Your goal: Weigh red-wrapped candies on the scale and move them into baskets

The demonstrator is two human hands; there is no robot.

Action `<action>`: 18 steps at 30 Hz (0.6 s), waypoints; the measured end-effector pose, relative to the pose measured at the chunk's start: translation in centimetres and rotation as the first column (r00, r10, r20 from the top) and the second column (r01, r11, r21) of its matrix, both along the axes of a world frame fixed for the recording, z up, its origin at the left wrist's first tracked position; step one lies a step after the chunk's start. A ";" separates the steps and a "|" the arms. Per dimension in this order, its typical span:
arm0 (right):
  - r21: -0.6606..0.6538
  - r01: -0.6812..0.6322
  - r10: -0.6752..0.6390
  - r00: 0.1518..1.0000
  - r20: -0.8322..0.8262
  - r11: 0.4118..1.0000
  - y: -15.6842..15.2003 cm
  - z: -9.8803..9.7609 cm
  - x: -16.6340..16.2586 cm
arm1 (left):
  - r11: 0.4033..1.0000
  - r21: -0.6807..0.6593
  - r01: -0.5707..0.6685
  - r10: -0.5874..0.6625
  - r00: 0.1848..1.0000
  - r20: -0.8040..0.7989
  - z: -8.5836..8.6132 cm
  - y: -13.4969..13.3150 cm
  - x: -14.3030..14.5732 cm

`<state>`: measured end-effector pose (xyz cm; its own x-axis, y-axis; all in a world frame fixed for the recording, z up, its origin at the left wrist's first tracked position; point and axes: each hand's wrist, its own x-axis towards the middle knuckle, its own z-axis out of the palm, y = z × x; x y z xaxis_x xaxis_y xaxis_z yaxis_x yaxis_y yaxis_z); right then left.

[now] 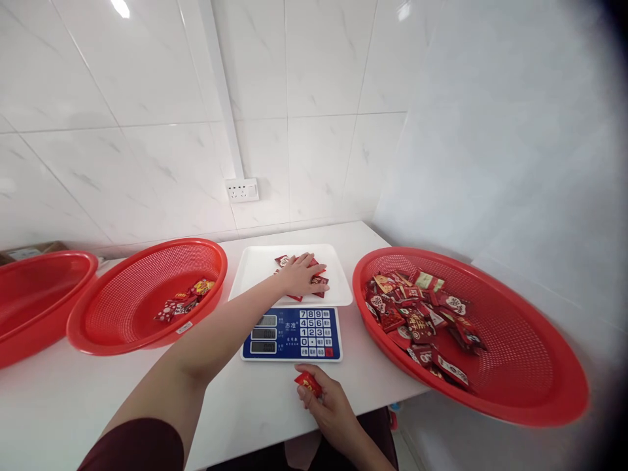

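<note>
My left hand (298, 277) lies with its fingers spread over several small red snack packets (283, 261) on the white tray (252, 275) of a digital scale. It covers part of them, and I cannot tell whether its palm presses on them. Below the tray is the scale's blue keypad panel (292, 335), its displays partly lit with digits. Near the table's front edge, my right hand (333, 409) pinches one red snack packet (309, 384) between thumb and fingers, just in front of the panel.
To the right, a big red basket (530, 386) holds many red and brown packets (419, 320). On the left stands another red basket (142, 261) with several packets (184, 302), beside a further red basket (44, 301). A wall socket (242, 190) sits behind the white table (235, 405).
</note>
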<state>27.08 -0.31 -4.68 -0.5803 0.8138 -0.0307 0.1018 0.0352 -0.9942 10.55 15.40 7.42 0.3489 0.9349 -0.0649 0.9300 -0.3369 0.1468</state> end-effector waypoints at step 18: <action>0.101 -0.004 -0.001 0.999 0.052 0.995 0.2 -0.1 0.1 | 0.933 0.206 -0.296 0.171 0.867 0.468 1.3 -13.0 -4.3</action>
